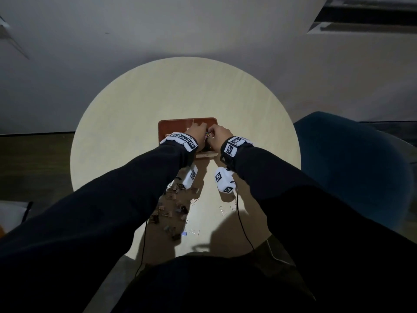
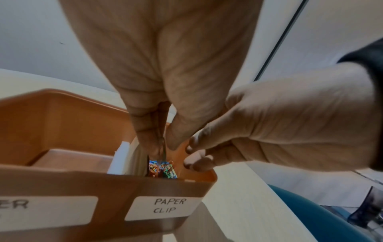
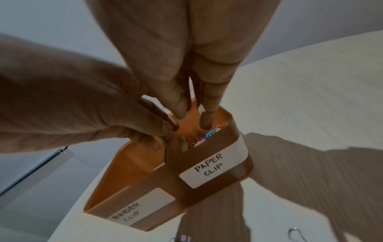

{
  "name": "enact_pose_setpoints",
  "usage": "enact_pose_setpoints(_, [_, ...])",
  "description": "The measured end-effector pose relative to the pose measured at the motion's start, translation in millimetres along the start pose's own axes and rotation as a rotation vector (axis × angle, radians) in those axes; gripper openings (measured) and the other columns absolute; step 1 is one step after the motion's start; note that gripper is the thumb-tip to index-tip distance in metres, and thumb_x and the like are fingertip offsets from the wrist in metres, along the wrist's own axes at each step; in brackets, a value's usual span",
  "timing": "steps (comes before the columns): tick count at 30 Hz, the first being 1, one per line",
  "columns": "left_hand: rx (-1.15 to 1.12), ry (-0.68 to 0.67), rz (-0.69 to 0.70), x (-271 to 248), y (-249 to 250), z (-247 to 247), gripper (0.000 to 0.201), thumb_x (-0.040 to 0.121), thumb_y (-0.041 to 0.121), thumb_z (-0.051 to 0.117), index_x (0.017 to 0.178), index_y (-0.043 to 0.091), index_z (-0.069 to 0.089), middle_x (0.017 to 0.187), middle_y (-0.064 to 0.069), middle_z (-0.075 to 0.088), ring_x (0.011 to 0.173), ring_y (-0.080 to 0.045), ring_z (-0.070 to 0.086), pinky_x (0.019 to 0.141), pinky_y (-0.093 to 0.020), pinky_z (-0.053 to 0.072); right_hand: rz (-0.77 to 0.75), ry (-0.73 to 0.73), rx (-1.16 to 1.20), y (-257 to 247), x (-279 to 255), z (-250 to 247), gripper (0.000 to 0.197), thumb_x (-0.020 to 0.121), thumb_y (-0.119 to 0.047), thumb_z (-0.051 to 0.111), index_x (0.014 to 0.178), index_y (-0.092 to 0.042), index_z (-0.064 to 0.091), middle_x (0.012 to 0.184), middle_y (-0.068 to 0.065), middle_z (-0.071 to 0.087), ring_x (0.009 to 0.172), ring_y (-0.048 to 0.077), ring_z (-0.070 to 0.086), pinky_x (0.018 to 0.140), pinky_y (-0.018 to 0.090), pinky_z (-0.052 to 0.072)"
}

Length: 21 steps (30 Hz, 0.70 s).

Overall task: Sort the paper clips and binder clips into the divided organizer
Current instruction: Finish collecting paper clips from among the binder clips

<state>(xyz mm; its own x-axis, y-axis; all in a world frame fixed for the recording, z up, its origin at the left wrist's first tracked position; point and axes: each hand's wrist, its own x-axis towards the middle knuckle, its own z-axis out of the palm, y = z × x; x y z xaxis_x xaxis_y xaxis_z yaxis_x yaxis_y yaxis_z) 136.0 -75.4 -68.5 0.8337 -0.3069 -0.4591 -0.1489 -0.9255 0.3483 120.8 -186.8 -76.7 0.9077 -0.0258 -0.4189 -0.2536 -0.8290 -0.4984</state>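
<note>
Organizer (image 1: 168, 127) sits around the middle of the round worktop (image 1: 135, 105), both hands bunched over its 3 o'clock compartment, the one labelled PAPER CLIP (image 2: 168, 205). There's already a colourful heap of paper clips (image 2: 163, 169) in there, so that side is well underway. The BINDER CLIP (image 3: 129, 212) side at 9 o'clock looks bare as far as I can see, though not all of its floor shows. Left hand (image 2: 157, 91) has thumb and finger pressed together on something thin and wiry, I'd guess a paper clip, right above the heap. Right hand (image 3: 186, 68) has its fingers pointing down into the same compartment, loosely apart; can't tell if it's holding anything. Plenty left: a scatter of brownish binder clips (image 1: 171, 208) at 6 o'clock near the person, plus a few loose paper clips (image 1: 225, 210) beside them.
</note>
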Motion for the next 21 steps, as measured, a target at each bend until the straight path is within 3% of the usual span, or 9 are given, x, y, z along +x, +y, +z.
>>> enact_pose_setpoints(6, [-0.105,0.036,0.024,-4.6,-9.6,6.7,0.059,0.087,-0.005,0.054,0.141,0.012,0.038,0.137,-0.019,0.042,0.125,-0.038,0.046,0.101,-0.044,0.041,-0.045,0.007,-0.08,10.9,-0.4,8.4,0.034,0.093,-0.006,0.052,0.127,-0.011,0.055,0.126,0.016,0.06,0.11,0.033,0.058,0.081,0.03,0.043])
enact_pose_setpoints(11, [-0.227,0.133,0.102,-23.9,-26.7,10.8,0.057,0.085,-0.004,0.053,0.138,0.015,0.044,0.133,-0.015,0.052,0.122,-0.03,0.05,0.103,-0.037,0.042,-0.104,0.062,-0.003,13.9,-9.2,14.9,0.032,0.091,-0.005,0.054,0.122,-0.013,0.059,0.126,0.015,0.058,0.108,0.033,0.059,0.084,0.032,0.045])
enact_pose_setpoints(14, [-0.336,0.165,0.132,-45.6,-36.3,16.8,0.045,0.089,-0.001,0.048,0.131,0.015,0.05,0.113,-0.009,0.062,0.102,-0.026,0.06,0.087,-0.038,0.051,-0.156,0.105,0.041,15.0,-20.4,21.8,0.029,0.09,-0.005,0.054,0.116,-0.015,0.061,0.124,0.013,0.057,0.104,0.03,0.06,0.083,0.031,0.047])
enact_pose_setpoints(17, [-0.411,0.178,0.12,-72.5,-48.0,25.5,0.025,0.095,0.007,0.049,0.118,0.015,0.057,0.092,0.003,0.064,0.081,-0.014,0.062,0.072,-0.028,0.048,-0.215,0.122,0.061,17.6,-35.3,30.6,0.029,0.09,-0.003,0.051,0.113,-0.015,0.063,0.123,0.009,0.057,0.101,0.025,0.061,0.088,0.032,0.049])
enact_pose_setpoints(19, [-0.401,0.166,0.096,-88.9,-59.8,35.5,0.016,0.097,0.011,0.05,0.108,0.016,0.059,0.083,0.009,0.063,0.076,-0.008,0.062,0.068,-0.025,0.046,-0.247,0.102,0.053,20.3,-47.2,38.7,0.029,0.09,-0.004,0.05,0.113,-0.015,0.063,0.121,0.008,0.059,0.101,0.024,0.061,0.09,0.035,0.05])
enact_pose_setpoints(21, [-0.336,0.126,0.071,-101.2,-75.4,50.4,0.016,0.096,0.011,0.05,0.105,0.018,0.061,0.087,0.007,0.064,0.08,-0.014,0.063,0.072,-0.027,0.048,-0.264,0.078,0.038,24.2,-59.1,50.9,0.026,0.091,-0.006,0.05,0.11,-0.017,0.062,0.117,0.005,0.061,0.099,0.023,0.063,0.088,0.037,0.052])
